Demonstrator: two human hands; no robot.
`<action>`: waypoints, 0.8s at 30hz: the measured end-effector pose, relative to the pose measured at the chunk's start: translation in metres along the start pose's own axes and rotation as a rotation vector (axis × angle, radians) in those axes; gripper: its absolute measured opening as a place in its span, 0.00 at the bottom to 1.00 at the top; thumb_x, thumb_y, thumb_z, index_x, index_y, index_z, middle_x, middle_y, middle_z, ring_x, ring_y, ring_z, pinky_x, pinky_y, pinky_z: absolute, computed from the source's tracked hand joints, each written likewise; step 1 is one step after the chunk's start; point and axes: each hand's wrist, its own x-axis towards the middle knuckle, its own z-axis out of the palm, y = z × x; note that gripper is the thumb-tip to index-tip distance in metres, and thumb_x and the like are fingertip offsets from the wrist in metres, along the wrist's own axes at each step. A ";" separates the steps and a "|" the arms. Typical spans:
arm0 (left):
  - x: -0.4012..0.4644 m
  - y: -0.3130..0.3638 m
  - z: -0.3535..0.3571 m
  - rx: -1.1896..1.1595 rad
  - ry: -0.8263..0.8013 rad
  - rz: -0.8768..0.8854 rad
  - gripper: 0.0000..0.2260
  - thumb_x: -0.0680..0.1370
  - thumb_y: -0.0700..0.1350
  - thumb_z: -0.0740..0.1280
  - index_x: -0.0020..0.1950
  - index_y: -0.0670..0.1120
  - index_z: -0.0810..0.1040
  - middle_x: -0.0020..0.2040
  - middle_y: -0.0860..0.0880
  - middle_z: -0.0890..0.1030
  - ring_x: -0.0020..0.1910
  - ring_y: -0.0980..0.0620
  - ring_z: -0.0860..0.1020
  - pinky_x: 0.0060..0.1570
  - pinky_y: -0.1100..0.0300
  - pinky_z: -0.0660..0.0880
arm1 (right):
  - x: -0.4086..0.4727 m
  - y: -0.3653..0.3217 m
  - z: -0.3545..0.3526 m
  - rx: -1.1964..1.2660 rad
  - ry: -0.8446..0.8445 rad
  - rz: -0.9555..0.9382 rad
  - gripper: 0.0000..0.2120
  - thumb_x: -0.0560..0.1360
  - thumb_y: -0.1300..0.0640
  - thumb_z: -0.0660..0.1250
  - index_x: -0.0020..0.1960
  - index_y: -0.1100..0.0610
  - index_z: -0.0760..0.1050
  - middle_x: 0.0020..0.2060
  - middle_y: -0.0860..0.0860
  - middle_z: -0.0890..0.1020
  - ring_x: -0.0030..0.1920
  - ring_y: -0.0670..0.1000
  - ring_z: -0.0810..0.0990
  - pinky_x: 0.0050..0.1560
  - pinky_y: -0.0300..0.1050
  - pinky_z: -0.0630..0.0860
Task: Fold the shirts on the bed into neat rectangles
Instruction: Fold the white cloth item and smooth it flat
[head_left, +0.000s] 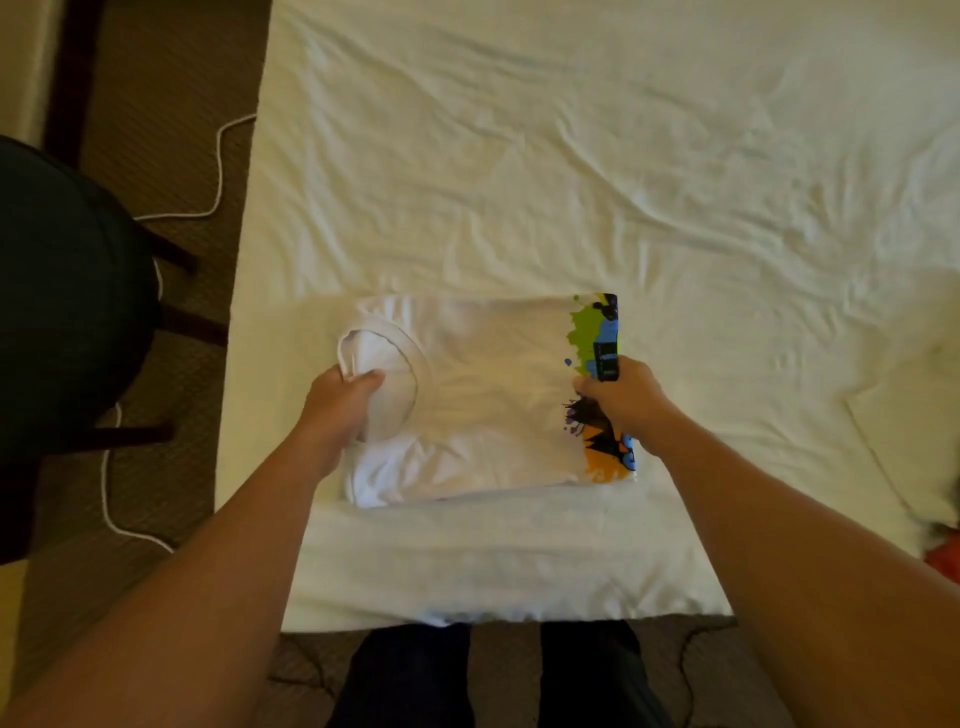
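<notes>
Shirt (488, 395): white knit, folded to a near rectangle, lying near the foot edge of the bed (571, 156).
Handling: light, limp, likely to slump; best held at both ends.
Left hand (340, 402): pinches the ribbed collar end.
Right hand (621, 395): grips the printed edge.
Bed sheet: white, creased.

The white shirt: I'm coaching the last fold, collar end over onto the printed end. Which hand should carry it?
Left. The left hand already grips the white shirt at its collar; the right hand pinches the printed edge and can anchor it.
</notes>
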 end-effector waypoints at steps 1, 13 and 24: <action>-0.007 0.005 -0.001 -0.006 0.005 0.027 0.07 0.81 0.48 0.68 0.58 0.50 0.77 0.50 0.47 0.81 0.44 0.49 0.79 0.42 0.55 0.74 | -0.007 -0.004 -0.002 -0.027 0.024 -0.047 0.10 0.77 0.55 0.72 0.53 0.61 0.79 0.46 0.59 0.84 0.48 0.59 0.82 0.52 0.54 0.79; -0.124 0.134 -0.043 -0.143 0.159 0.328 0.14 0.80 0.48 0.69 0.65 0.50 0.78 0.57 0.48 0.79 0.55 0.45 0.77 0.55 0.49 0.74 | -0.083 -0.108 -0.081 0.044 0.221 -0.431 0.08 0.79 0.53 0.70 0.51 0.58 0.77 0.42 0.53 0.82 0.42 0.54 0.80 0.37 0.44 0.74; -0.289 0.178 -0.123 -0.214 0.361 0.428 0.15 0.82 0.46 0.66 0.68 0.44 0.76 0.53 0.47 0.78 0.52 0.47 0.76 0.56 0.49 0.73 | -0.212 -0.212 -0.143 -0.005 0.062 -0.815 0.14 0.80 0.57 0.67 0.65 0.52 0.74 0.49 0.45 0.81 0.47 0.48 0.79 0.41 0.37 0.71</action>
